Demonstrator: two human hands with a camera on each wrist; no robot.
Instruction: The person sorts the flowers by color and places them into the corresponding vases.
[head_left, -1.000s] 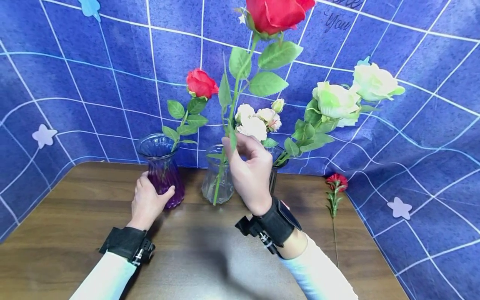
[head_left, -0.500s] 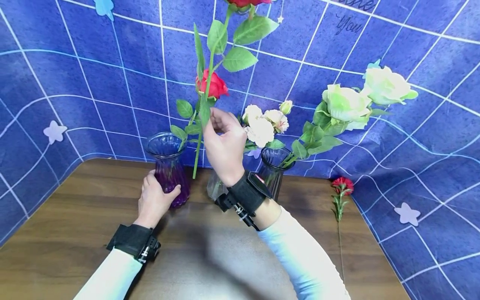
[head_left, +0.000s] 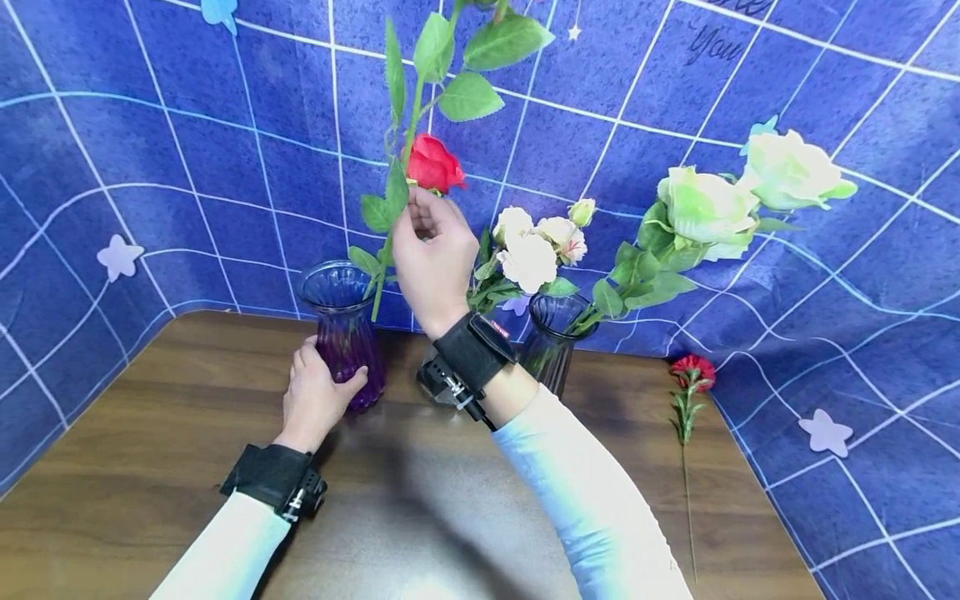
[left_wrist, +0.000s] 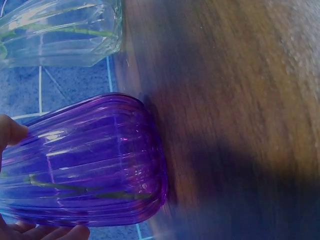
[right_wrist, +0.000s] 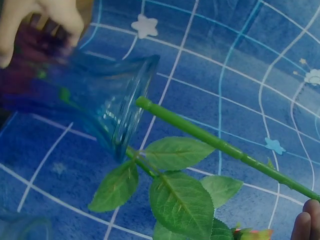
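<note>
My left hand point(head_left: 311, 400) grips the lower body of a blue-and-purple glass vase point(head_left: 348, 333), which stands upright on the table. One red rose point(head_left: 435, 164) leans to the right out of that vase, and its stem shows through the glass in the left wrist view. Between thumb and fingers, my right hand point(head_left: 438, 262) pinches the stem of a second rose point(head_left: 470, 96), whose bloom is above the head view. In the right wrist view this held stem point(right_wrist: 227, 148) ends right at the vase's rim, overlapping the mouth's edge.
A clear glass vase point(left_wrist: 65, 35) with a stem inside stands to the right, mostly behind my right wrist. Cream roses point(head_left: 528, 262) rise beside a dark grey vase point(head_left: 555, 333) holding white-green roses point(head_left: 708, 208). A red carnation point(head_left: 692, 375) lies on the wooden table point(head_left: 187, 400).
My right hand has carried the held rose left and up, from in front of the clear vase to beside the blue-purple vase's mouth. My left hand keeps its grip on the vase.
</note>
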